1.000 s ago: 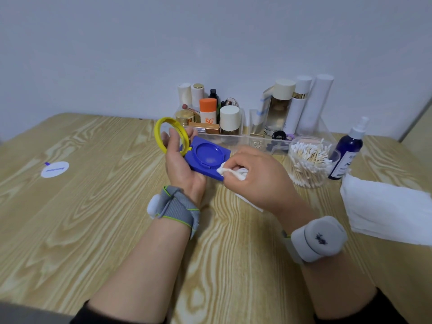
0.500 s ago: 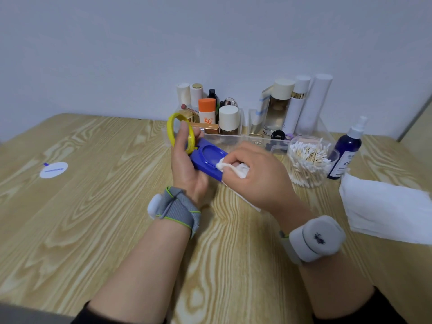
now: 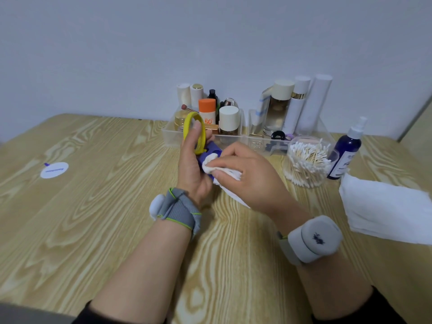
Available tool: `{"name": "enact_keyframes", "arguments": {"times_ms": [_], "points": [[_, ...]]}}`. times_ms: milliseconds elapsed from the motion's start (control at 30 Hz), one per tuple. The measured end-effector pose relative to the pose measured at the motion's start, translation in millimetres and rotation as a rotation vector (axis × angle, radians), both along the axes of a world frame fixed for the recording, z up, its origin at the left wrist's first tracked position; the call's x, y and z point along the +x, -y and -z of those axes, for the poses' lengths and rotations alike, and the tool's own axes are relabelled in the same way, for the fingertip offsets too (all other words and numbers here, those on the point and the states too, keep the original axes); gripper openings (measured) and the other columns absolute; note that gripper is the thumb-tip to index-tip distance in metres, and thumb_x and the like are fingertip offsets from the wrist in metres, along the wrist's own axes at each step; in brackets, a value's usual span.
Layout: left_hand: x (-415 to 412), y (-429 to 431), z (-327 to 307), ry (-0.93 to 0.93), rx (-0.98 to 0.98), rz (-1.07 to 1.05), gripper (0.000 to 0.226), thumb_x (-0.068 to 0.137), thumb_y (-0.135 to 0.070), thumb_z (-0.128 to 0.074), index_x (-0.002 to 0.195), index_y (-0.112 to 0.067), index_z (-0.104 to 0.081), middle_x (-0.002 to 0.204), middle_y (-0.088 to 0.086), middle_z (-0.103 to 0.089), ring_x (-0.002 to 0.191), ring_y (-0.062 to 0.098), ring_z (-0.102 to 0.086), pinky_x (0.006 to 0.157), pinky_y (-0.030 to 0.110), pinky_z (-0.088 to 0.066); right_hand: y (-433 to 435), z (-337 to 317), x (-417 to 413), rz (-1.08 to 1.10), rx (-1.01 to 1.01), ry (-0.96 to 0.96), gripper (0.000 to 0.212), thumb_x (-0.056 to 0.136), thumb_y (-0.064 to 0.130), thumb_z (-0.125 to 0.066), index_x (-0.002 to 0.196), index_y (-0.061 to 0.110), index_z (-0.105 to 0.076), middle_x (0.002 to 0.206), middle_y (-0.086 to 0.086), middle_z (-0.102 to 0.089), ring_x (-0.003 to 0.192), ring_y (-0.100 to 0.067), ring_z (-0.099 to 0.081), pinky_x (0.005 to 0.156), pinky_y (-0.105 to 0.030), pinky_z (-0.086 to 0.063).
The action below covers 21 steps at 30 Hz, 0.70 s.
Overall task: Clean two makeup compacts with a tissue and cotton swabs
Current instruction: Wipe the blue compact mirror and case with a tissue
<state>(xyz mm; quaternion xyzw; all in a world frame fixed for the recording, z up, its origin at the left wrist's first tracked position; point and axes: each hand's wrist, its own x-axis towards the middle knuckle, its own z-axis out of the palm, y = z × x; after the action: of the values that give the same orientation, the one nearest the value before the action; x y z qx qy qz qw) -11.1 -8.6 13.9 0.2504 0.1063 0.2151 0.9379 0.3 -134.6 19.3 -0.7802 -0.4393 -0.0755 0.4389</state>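
Fingers of the right hand (image 3: 252, 176) pinch a crumpled white tissue (image 3: 209, 166), its wad pressed to the open blue plastic compact (image 3: 211, 148). The compact lies just to that hand's left, tilted on edge, its face turned toward the tissue. The left hand (image 3: 191, 169) grips it, yellow ring lid (image 3: 186, 123) raised. Right of the compact, a clear round jar (image 3: 304, 138) holds cotton swabs (image 3: 306, 161). Behind the compact, a clear plastic organiser (image 3: 168, 134) holds cosmetic bottles (image 3: 279, 106).
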Motion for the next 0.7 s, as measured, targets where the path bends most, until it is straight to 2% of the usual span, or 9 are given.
{"name": "enact_keyframes", "arguments": {"times_ms": [67,133,200,267,400,500,600,700], "points": [[0.9,-5.0,-0.6,0.015,-0.029,-0.013,0.041,0.081,-0.04,-0.075,0.101,-0.006,-0.06,0.09,0.007,-0.057,0.085,0.015,-0.057,0.087,0.029,-0.047,0.3,-1.9,-1.9,0.042,-0.008,0.013,0.016,0.083,0.024,-0.065,0.09,0.037,-0.072,0.092,0.016,-0.056,0.087,-0.004,-0.058,0.077,-0.032,-0.049],[0.2,-9.2,-1.5,0.03,-0.067,0.004,0.042,0.08,-0.044,-0.074,0.095,-0.007,-0.061,0.089,0.007,-0.059,0.079,0.015,-0.058,0.082,0.029,-0.048,1.1,-4.5,-1.6,0.138,0.067,0.03,0.011,0.081,0.023,-0.065,0.084,0.032,-0.07,0.09,0.016,-0.056,0.084,-0.002,-0.057,0.073,-0.027,-0.048],[-1.9,-10.5,-2.3,0.035,-0.081,0.011,0.041,0.082,-0.045,-0.071,0.095,-0.007,-0.061,0.089,0.006,-0.06,0.077,0.015,-0.059,0.077,0.029,-0.051,2.6,-6.4,1.6,0.224,0.153,0.017,0.013,0.082,0.02,-0.066,0.084,0.032,-0.069,0.09,0.015,-0.055,0.083,-0.002,-0.057,0.07,-0.019,-0.045],[-5.5,-8.5,-6.4,0.018,-0.069,-0.003,0.035,0.087,-0.042,-0.066,0.09,-0.007,-0.062,0.084,0.005,-0.061,0.076,0.014,-0.06,0.072,0.028,-0.053,3.8,-5.4,5.4,0.26,0.145,-0.022,0.013,0.085,0.021,-0.064,0.088,0.032,-0.071,0.092,0.014,-0.056,0.085,-0.002,-0.056,0.07,-0.017,-0.043],[-12.2,2.9,-16.0,0.009,-0.016,0.01,0.036,0.094,-0.035,-0.058,0.073,-0.008,-0.069,0.076,0.005,-0.063,0.072,0.013,-0.06,0.067,0.025,-0.052,2.6,2.0,8.6,0.206,0.029,-0.005,0.015,0.089,0.027,-0.061,0.098,0.03,-0.072,0.096,0.013,-0.055,0.092,-0.004,-0.056,0.079,-0.028,-0.047],[-15.7,4.8,-18.4,0.016,0.011,-0.013,0.045,0.095,-0.033,-0.056,0.058,-0.015,-0.073,0.072,0.004,-0.064,0.067,0.012,-0.059,0.069,0.025,-0.049,3.1,1.4,8.1,0.1,-0.023,0.025,0.017,0.089,0.027,-0.06,0.099,0.032,-0.072,0.095,0.016,-0.053,0.094,-0.007,-0.055,0.08,-0.033,-0.048],[-18.4,6.4,-22.0,0.014,-0.009,0.002,0.036,0.093,-0.033,-0.06,0.069,-0.01,-0.072,0.08,0.007,-0.064,0.068,0.013,-0.059,0.07,0.026,-0.049,7.2,-0.1,11.4,0.102,-0.092,0.086,0.02,0.086,0.027,-0.057,0.097,0.032,-0.072,0.094,0.015,-0.053,0.09,-0.009,-0.054,0.077,-0.037,-0.047],[-18.7,8.6,-23.8,0.007,0.033,-0.056,0.055,0.097,-0.029,-0.053,0.046,-0.02,-0.072,0.075,0.006,-0.064,0.071,0.013,-0.056,0.072,0.026,-0.046,9.2,1.4,15.2,0.162,-0.094,0.112,0.02,0.087,0.025,-0.057,0.098,0.031,-0.072,0.094,0.013,-0.053,0.09,-0.01,-0.053,0.075,-0.039,-0.048]]}}
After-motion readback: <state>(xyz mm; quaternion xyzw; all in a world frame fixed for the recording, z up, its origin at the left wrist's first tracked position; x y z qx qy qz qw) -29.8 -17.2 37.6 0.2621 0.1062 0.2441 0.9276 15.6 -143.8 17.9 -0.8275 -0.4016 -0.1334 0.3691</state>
